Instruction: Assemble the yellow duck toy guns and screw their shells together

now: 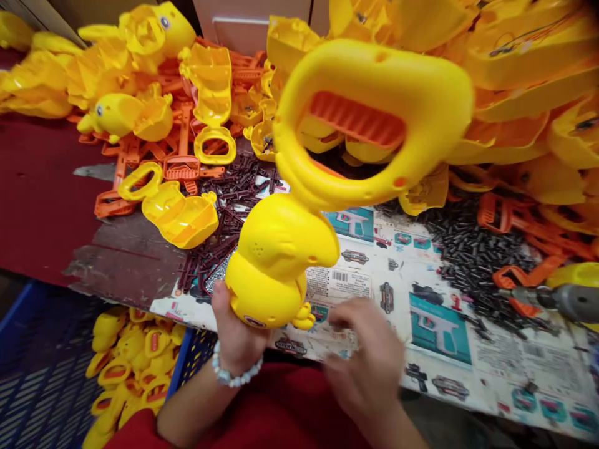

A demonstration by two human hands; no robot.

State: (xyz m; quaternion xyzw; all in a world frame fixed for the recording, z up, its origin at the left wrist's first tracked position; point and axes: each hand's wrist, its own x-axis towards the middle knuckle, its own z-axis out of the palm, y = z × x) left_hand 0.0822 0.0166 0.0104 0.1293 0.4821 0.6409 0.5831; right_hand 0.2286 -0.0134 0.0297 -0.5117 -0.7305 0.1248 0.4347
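Observation:
A yellow duck-shaped toy (276, 249) is held up by its head end in my left hand (238, 330), whose wrist wears a beaded bracelet. The toy's large looped handle (435, 106) points up and away, with a ribbed orange trigger (358, 118) inside the loop. To the right of the toy and apart from it, my right hand (369, 355) is smeared by motion, and its fingers cannot be made out clearly.
Yellow shells (180, 215) and orange parts (182, 165) pile along the back. Dark red pieces (234, 193) and black pieces (482, 255) lie on the printed cardboard (346, 287). A power tool (571, 302) is at right. Below left, a blue crate (185, 358) holds yellow toys (135, 349).

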